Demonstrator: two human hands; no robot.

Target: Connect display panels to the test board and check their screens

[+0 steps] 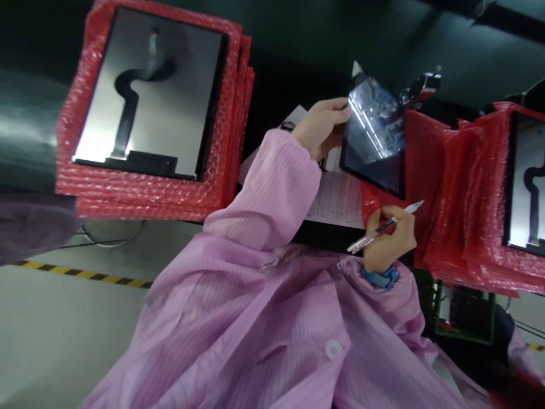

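Note:
A glossy dark display panel [374,136] is tilted up in front of me, reflecting bright light streaks. My left hand [326,128] grips its left edge, with the fingers partly hidden behind it. Below the panel, my right hand [392,241] is closed around a clear pen [361,243]. Beside and behind the panel stands a red bag [419,150]; its lower part is close to my right fingers, and I cannot tell whether they touch it. Under my left forearm and the panel lies a printed sheet with a grid [336,199].
A pile of red bubble-wrap bags [227,196] on the left bears a silvery panel [179,108] with a black ribbon cable. More red bags [464,210] and another panel [517,187] are at the right. A dark clamp-like object [426,85] stands behind. A sleeve [34,224] shows at far left.

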